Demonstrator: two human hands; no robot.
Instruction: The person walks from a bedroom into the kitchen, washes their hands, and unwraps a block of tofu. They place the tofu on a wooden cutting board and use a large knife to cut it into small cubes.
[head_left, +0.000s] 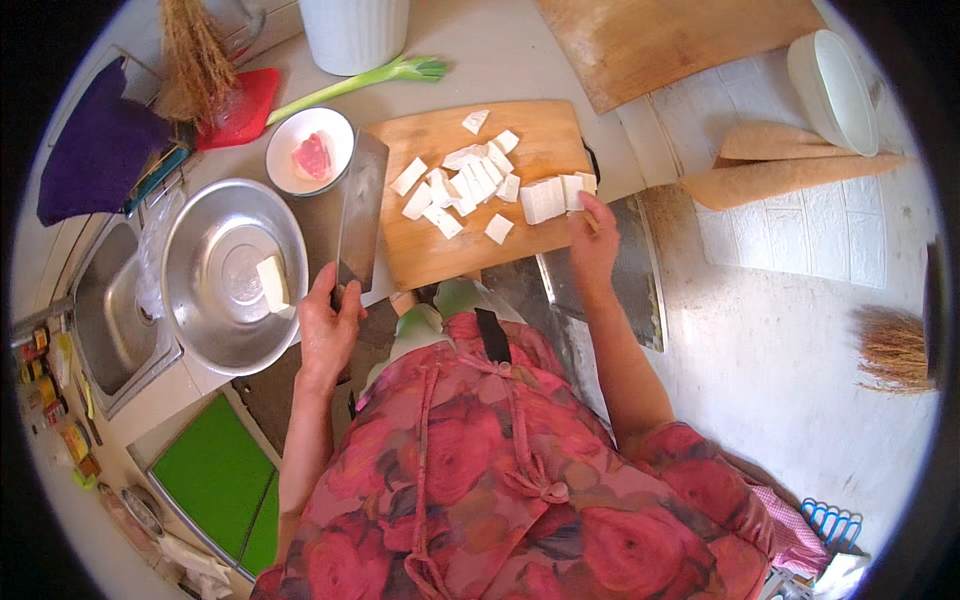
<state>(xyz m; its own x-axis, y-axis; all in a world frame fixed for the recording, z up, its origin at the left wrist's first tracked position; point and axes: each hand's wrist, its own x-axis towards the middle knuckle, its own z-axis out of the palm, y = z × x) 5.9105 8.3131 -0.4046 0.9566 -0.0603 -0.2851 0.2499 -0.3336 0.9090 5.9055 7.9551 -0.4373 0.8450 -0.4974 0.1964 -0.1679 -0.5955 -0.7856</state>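
Note:
My left hand grips the handle of a cleaver, whose broad blade stands up beside the left edge of a wooden cutting board. Many pieces of white tofu lie across the board, some loose and some in a leaning row. At the board's right end, my right hand is beside a short row of tofu slices. Its fingers are bent, with a fingertip at the last slice; whether they pinch it is unclear.
A steel basin holding a pale block stands left, near the sink. Behind it is a bowl with pink meat. A green onion stalk lies farther back. A larger wooden board is at the back right.

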